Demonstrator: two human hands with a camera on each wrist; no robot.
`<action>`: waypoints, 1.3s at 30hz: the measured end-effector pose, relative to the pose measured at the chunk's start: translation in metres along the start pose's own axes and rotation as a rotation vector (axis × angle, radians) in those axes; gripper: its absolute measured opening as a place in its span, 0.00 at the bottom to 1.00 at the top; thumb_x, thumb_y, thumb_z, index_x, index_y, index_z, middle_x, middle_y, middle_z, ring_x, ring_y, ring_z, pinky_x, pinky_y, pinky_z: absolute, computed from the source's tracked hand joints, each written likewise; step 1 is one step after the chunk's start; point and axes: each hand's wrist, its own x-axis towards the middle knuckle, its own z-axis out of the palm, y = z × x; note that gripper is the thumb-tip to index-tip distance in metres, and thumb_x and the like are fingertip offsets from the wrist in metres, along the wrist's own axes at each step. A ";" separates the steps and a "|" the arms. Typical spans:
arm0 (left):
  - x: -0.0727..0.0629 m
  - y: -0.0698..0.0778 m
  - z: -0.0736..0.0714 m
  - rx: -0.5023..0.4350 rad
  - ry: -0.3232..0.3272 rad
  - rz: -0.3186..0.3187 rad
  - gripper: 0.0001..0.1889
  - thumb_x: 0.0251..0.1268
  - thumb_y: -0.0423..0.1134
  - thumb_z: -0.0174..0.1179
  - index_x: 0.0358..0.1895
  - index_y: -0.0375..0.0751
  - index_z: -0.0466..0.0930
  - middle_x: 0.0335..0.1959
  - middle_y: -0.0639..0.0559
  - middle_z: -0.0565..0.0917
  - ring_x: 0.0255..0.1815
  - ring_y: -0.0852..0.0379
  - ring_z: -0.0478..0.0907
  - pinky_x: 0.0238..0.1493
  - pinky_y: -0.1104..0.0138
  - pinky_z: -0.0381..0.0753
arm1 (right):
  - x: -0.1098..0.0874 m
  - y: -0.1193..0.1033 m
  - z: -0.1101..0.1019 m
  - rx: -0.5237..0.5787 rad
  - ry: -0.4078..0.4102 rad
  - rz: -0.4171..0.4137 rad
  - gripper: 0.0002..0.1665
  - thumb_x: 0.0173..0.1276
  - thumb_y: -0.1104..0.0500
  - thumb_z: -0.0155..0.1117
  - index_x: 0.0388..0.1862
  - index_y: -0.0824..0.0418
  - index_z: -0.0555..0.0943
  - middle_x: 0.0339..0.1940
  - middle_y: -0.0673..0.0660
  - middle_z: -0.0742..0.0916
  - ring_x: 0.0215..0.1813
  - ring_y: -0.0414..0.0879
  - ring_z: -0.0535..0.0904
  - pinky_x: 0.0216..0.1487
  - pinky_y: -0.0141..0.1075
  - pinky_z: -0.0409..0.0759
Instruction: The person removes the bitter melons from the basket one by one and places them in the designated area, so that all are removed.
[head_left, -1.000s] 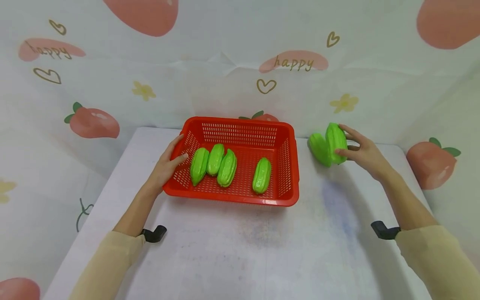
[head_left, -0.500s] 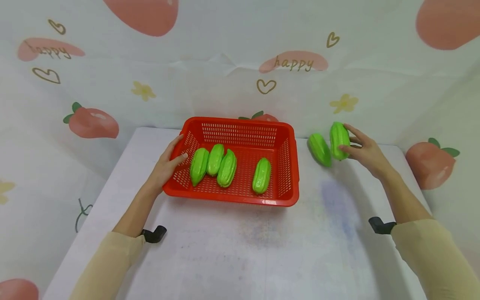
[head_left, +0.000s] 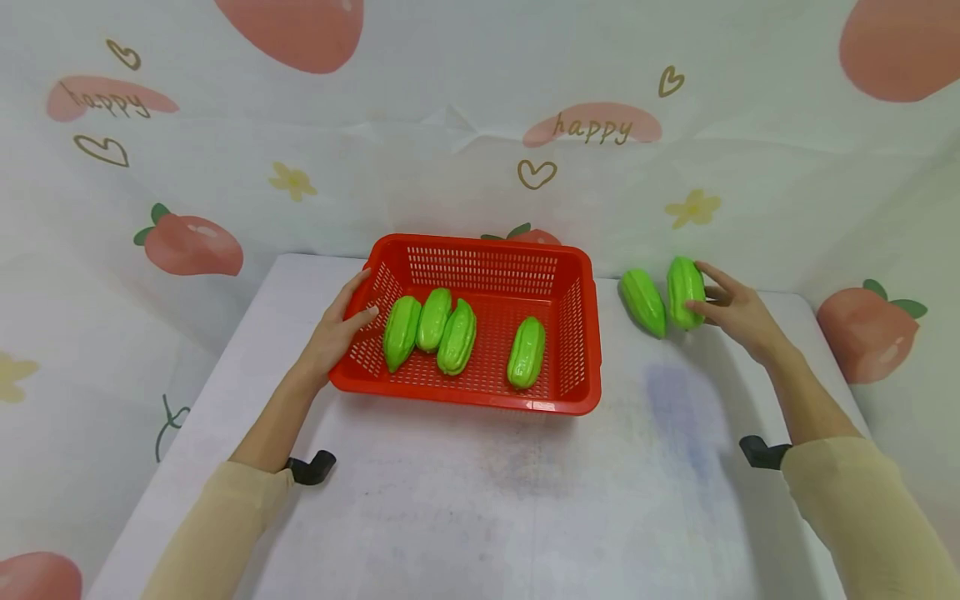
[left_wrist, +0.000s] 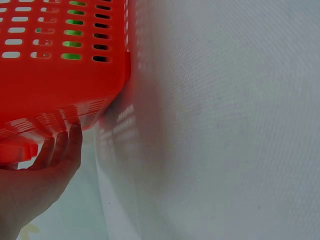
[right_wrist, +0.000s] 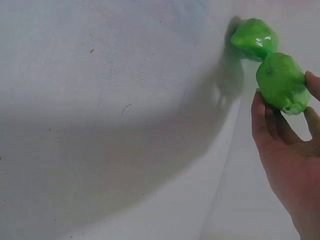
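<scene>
In the head view a red plastic basket (head_left: 461, 393) with slotted walls sits toward the back of the table. My left hand (head_left: 330, 332) grips its left side, thumb over the rim; in the left wrist view the fingers (left_wrist: 75, 145) lie along the outer wall. Far to the right, my right hand (head_left: 738, 317) holds a green ridged gourd (head_left: 685, 293) between thumb and fingers. Just left of it a second green gourd (head_left: 642, 302) lies tilted on the table. The right wrist view shows the held gourd (right_wrist: 281, 84) end-on, overlapping the other gourd (right_wrist: 254, 39).
Three green gourds lie close together in the basket's left half, the middle one (head_left: 433, 320) farthest back. A single gourd (head_left: 527, 352) lies in its right half. Behind the white table (head_left: 450, 500) hangs a printed cloth (head_left: 450, 183). Each wrist wears a black mount (head_left: 311, 468).
My right hand has moved the held gourd right, off its overlap with the second gourd, then slightly down toward the table. The left hand and basket stay put.
</scene>
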 end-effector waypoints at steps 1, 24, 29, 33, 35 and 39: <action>0.000 0.000 0.000 -0.002 0.000 0.001 0.34 0.77 0.47 0.49 0.79 0.72 0.45 0.77 0.49 0.55 0.64 0.42 0.66 0.52 0.56 0.81 | 0.001 0.002 0.000 0.002 -0.004 0.006 0.46 0.74 0.52 0.62 0.82 0.49 0.49 0.74 0.75 0.63 0.71 0.63 0.63 0.42 0.20 0.76; 0.001 -0.002 0.002 -0.002 0.005 0.019 0.32 0.78 0.46 0.48 0.79 0.72 0.48 0.76 0.47 0.57 0.62 0.42 0.69 0.52 0.57 0.82 | 0.002 0.018 0.007 -0.008 -0.062 -0.006 0.47 0.74 0.52 0.61 0.82 0.55 0.47 0.76 0.76 0.58 0.72 0.71 0.58 0.42 0.18 0.75; 0.001 -0.003 0.001 -0.008 0.008 0.007 0.32 0.78 0.47 0.48 0.78 0.73 0.48 0.75 0.47 0.57 0.61 0.42 0.69 0.52 0.58 0.82 | 0.004 0.018 0.009 -0.054 -0.057 0.011 0.47 0.73 0.50 0.62 0.82 0.56 0.49 0.74 0.77 0.61 0.71 0.71 0.60 0.41 0.19 0.74; 0.001 -0.003 0.002 -0.018 0.010 0.006 0.32 0.78 0.47 0.49 0.78 0.73 0.48 0.75 0.48 0.58 0.61 0.43 0.69 0.51 0.59 0.82 | 0.006 0.019 0.009 -0.058 -0.062 0.009 0.47 0.74 0.50 0.61 0.82 0.56 0.49 0.74 0.78 0.61 0.71 0.72 0.61 0.42 0.20 0.75; -0.001 0.001 0.002 -0.027 0.006 -0.001 0.33 0.78 0.46 0.48 0.79 0.71 0.47 0.76 0.48 0.57 0.62 0.42 0.68 0.52 0.57 0.82 | 0.006 0.019 0.010 -0.057 -0.059 0.008 0.46 0.74 0.49 0.61 0.82 0.57 0.49 0.74 0.77 0.62 0.71 0.71 0.62 0.42 0.20 0.75; -0.001 0.001 0.002 -0.027 0.006 0.004 0.33 0.78 0.47 0.49 0.79 0.71 0.47 0.76 0.48 0.56 0.62 0.42 0.68 0.51 0.58 0.82 | 0.007 0.020 0.012 -0.064 -0.057 0.020 0.45 0.75 0.47 0.59 0.82 0.57 0.49 0.74 0.77 0.62 0.70 0.69 0.63 0.43 0.19 0.72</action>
